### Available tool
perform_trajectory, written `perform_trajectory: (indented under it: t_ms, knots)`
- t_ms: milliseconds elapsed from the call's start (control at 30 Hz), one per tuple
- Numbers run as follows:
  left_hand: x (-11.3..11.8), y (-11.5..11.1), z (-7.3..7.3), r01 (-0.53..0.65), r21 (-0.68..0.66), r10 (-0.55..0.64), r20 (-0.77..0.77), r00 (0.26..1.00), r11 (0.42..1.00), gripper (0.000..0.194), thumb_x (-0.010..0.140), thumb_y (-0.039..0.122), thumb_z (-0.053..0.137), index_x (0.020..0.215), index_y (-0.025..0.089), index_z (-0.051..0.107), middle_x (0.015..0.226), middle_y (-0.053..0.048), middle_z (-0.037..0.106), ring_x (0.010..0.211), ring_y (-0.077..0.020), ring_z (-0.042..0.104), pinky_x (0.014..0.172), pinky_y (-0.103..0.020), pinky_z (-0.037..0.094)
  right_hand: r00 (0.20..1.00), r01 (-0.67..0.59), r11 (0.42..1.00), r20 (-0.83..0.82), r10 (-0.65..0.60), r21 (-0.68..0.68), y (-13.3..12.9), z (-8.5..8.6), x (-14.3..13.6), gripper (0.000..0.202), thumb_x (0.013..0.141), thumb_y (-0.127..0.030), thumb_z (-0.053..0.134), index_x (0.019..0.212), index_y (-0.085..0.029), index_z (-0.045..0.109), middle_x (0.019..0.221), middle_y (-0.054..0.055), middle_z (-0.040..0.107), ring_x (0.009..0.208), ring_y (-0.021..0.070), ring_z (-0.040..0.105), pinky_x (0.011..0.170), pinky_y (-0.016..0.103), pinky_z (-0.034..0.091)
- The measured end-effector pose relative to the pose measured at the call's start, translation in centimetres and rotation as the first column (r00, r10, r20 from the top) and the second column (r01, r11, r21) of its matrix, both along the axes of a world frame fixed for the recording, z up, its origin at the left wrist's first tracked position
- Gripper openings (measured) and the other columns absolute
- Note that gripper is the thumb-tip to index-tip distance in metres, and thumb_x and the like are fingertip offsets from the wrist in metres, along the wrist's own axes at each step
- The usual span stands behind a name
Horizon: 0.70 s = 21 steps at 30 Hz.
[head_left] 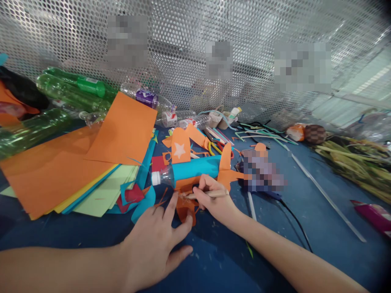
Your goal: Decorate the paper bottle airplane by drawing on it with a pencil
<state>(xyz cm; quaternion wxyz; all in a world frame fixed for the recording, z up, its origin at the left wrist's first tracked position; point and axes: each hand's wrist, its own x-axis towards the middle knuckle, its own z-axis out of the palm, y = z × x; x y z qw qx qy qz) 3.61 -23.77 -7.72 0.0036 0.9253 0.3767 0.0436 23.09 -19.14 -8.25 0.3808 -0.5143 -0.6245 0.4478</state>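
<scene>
A toy plane made from a plastic bottle (166, 177) wrapped in blue paper (197, 166) lies on its side, its white cap to the left. Orange paper wings stick out; the far wing (181, 148) bears a white star, and orange tail fins (225, 162) stand at the right end. My right hand (215, 199) grips a pale wooden pencil (218, 193) like a pen, its tip over the near orange wing (185, 209). With fingers apart, my left hand (155, 240) rests its fingertips on that wing's edge. Faint light marks show beneath the tip.
Stacked coloured paper (61, 167) lies left, with green bottles (73, 91) behind. Scissors with yellow and red handles (214, 148) lie beyond the plane. A dark cable (297, 224) leads from a blurred object at right. Dried leaves (354, 162) and a perforated metal wall (183, 32) border the table.
</scene>
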Motion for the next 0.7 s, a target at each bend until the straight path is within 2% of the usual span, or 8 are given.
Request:
perform_trajectory:
  t_ms: [700]
  knots:
    - [0.03, 0.09, -0.09, 0.004, -0.014, -0.003, 0.016, 1.0, 1.0, 0.044, 0.089, 0.054, 0.038, 0.125, 0.032, 0.052, 0.138, -0.019, 0.04, 0.087, -0.0291, 0.059, 0.073, -0.044, 0.044, 1.0, 0.008, 1.0, 0.007, -0.008, -0.018, 0.11, -0.03, 0.01, 0.023, 0.084, -0.026, 0.05, 0.067, -0.022, 0.035, 0.046, -0.009, 0.043, 0.04, 0.0081, 0.042, 0.044, 0.021, 0.033]
